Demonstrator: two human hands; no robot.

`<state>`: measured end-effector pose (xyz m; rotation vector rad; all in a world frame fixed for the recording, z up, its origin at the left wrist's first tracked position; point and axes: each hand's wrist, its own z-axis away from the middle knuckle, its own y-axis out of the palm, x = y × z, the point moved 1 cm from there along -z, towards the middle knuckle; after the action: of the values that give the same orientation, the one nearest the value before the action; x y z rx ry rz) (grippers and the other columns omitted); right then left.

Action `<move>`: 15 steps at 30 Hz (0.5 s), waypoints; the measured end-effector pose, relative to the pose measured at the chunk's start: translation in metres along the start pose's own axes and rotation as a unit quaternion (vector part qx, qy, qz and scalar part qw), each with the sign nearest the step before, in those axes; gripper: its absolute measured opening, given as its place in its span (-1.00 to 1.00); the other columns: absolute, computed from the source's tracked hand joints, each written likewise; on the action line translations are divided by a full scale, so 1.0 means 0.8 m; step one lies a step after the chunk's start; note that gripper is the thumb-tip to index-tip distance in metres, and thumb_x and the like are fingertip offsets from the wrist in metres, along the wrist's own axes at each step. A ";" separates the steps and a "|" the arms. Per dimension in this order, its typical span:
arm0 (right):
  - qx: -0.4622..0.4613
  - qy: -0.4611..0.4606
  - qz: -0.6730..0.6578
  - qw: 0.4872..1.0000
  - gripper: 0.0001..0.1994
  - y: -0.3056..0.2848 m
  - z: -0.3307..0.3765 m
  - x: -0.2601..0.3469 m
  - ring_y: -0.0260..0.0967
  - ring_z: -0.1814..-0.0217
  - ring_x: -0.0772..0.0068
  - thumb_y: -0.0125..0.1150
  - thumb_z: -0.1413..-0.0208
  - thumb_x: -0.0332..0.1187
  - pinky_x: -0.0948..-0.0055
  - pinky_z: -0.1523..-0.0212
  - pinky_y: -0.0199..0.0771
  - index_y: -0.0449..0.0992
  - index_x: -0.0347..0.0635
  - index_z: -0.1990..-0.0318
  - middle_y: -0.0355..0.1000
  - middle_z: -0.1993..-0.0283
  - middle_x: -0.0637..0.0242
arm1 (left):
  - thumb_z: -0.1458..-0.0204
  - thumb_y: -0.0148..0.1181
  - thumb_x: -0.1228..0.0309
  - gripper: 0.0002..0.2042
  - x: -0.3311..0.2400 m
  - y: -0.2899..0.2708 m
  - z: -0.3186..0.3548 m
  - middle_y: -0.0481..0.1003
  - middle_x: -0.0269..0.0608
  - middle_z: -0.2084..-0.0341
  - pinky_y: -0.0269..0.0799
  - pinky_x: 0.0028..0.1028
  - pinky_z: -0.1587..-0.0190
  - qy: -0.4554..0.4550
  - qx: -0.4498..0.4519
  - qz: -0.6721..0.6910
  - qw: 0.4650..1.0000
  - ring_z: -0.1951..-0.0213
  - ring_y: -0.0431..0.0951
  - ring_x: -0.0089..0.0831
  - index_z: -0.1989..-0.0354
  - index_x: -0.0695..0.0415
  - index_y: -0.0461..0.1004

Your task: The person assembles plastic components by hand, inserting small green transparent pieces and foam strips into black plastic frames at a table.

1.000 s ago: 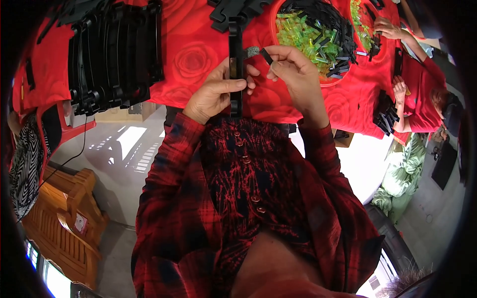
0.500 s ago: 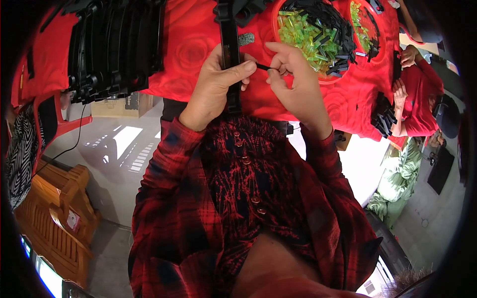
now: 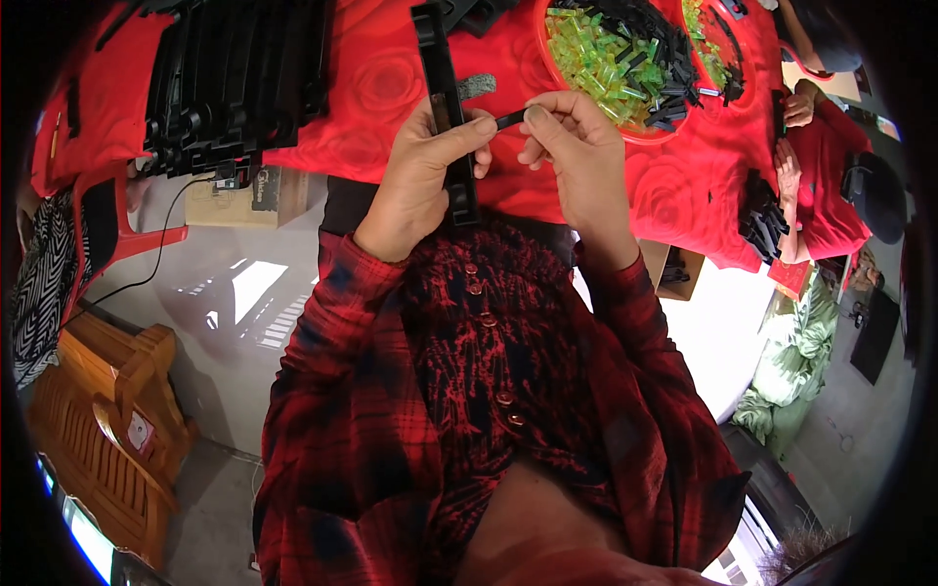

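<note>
My left hand grips a long black plastic strip that stands on end over the red tablecloth. My right hand pinches a small black pin-like piece between thumb and forefinger, its tip meeting my left thumb beside the strip. A small grey piece lies on the cloth just behind the strip. Both forearms wear red plaid sleeves.
A red bowl holds several green and black small parts at the upper right. A stack of black plastic strips lies at the upper left. Another person's hands work at the far right. A wooden chair stands lower left.
Both hands have drawn slightly lower and closer to my body with the strip. The right hand's small black piece now touches my left thumb at the strip.
</note>
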<state>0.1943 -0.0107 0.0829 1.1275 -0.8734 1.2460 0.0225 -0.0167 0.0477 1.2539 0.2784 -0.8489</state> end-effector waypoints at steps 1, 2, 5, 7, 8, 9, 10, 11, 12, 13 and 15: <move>-0.007 -0.022 0.001 1.000 -0.83 -0.001 0.001 -0.001 0.47 0.34 0.57 0.22 -0.23 -0.40 0.60 0.32 0.44 0.47 -0.29 0.11 0.45 0.30 0.33 | -0.18 0.20 0.40 -0.78 0.003 0.001 0.003 0.51 -0.23 0.38 0.39 -0.51 0.38 -0.001 0.012 -0.003 1.000 0.44 0.47 -0.52 0.09 0.24 0.41; -0.015 -0.044 0.002 0.999 -0.84 -0.002 0.002 -0.001 0.46 0.34 0.59 0.22 -0.23 -0.40 0.61 0.32 0.43 0.49 -0.29 0.13 0.46 0.33 0.35 | -0.27 0.10 0.27 -0.69 0.004 0.002 0.006 0.50 -0.17 0.39 0.37 -0.49 0.33 -0.002 0.024 -0.005 1.000 0.39 0.46 -0.46 0.03 0.31 0.42; -0.012 -0.120 0.038 0.992 -0.85 -0.012 0.001 0.005 0.43 0.32 0.62 0.20 -0.24 -0.42 0.61 0.27 0.44 0.49 -0.29 0.12 0.48 0.27 0.36 | -0.35 -0.14 0.09 -0.54 -0.014 0.004 0.017 0.53 -0.09 0.21 0.38 -0.42 0.25 -0.077 0.076 0.089 0.990 0.30 0.47 -0.38 -0.06 0.30 0.39; -0.009 -0.152 0.048 0.987 -0.85 -0.007 0.004 0.015 0.42 0.29 0.60 0.18 -0.25 -0.43 0.60 0.22 0.43 0.50 -0.31 0.10 0.50 0.24 0.33 | -0.36 -0.22 0.04 -0.50 -0.006 -0.013 0.017 0.53 -0.09 0.15 0.40 -0.41 0.21 -0.082 0.097 0.101 0.987 0.28 0.50 -0.38 -0.12 0.25 0.38; -0.006 -0.184 0.060 0.981 -0.85 -0.004 0.006 0.021 0.42 0.25 0.58 0.16 -0.26 -0.44 0.59 0.17 0.42 0.50 -0.32 0.09 0.52 0.21 0.30 | -0.37 -0.30 0.00 -0.46 -0.001 -0.020 0.017 0.54 -0.08 0.08 0.42 -0.39 0.18 -0.089 0.118 0.115 0.982 0.25 0.53 -0.37 -0.17 0.20 0.37; 0.029 -0.189 0.060 0.980 -0.85 0.000 0.007 0.025 0.43 0.26 0.56 0.13 -0.29 -0.42 0.58 0.14 0.43 0.49 -0.32 0.10 0.54 0.13 0.23 | -0.37 -0.30 0.00 -0.46 0.004 -0.026 0.018 0.54 -0.08 0.08 0.42 -0.39 0.18 -0.087 0.119 0.115 0.982 0.25 0.53 -0.37 -0.17 0.20 0.37; 0.030 -0.190 0.060 0.979 -0.85 0.002 0.009 0.030 0.43 0.26 0.56 0.13 -0.29 -0.42 0.58 0.14 0.43 0.49 -0.32 0.10 0.54 0.13 0.23 | -0.36 -0.27 0.04 -0.50 0.008 -0.031 0.018 0.54 -0.09 0.09 0.43 -0.38 0.17 -0.094 0.107 0.134 0.981 0.26 0.53 -0.36 -0.15 0.20 0.38; 0.069 -0.178 0.088 0.978 -0.87 0.005 0.013 0.033 0.42 0.30 0.59 0.10 -0.30 -0.44 0.60 0.19 0.45 0.45 -0.32 0.10 0.53 0.10 0.23 | -0.36 -0.24 0.08 -0.54 0.012 -0.034 0.019 0.54 -0.10 0.09 0.43 -0.38 0.17 -0.101 0.094 0.153 0.978 0.26 0.53 -0.36 -0.12 0.19 0.40; 0.108 -0.165 0.115 0.974 -0.89 0.008 0.017 0.035 0.42 0.35 0.62 0.07 -0.31 -0.46 0.62 0.24 0.47 0.42 -0.32 0.10 0.52 0.08 0.24 | -0.36 -0.24 0.08 -0.54 0.016 -0.037 0.020 0.54 -0.10 0.09 0.43 -0.38 0.17 -0.099 0.095 0.153 0.979 0.26 0.53 -0.36 -0.12 0.19 0.40; 0.112 -0.170 0.115 0.972 -0.89 0.011 0.022 0.035 0.42 0.35 0.62 0.07 -0.31 -0.46 0.62 0.24 0.47 0.42 -0.32 0.10 0.52 0.08 0.24 | -0.36 -0.22 0.11 -0.57 0.017 -0.037 0.021 0.54 -0.11 0.10 0.44 -0.37 0.16 -0.099 0.090 0.149 0.980 0.26 0.53 -0.36 -0.11 0.19 0.40; 0.147 -0.092 0.101 0.980 -0.90 0.018 0.036 0.031 0.43 0.45 0.60 -0.01 -0.34 -0.47 0.63 0.35 0.48 0.34 -0.32 0.10 0.52 0.04 0.18 | -0.36 -0.17 0.18 -0.64 0.021 -0.042 0.025 0.54 -0.15 0.12 0.46 -0.36 0.13 -0.094 0.089 0.143 0.981 0.24 0.52 -0.38 -0.06 0.15 0.42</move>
<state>0.1862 -0.0327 0.1160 1.4355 -0.9835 1.4902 0.0054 -0.0436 0.0201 1.3298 -0.1302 -0.7479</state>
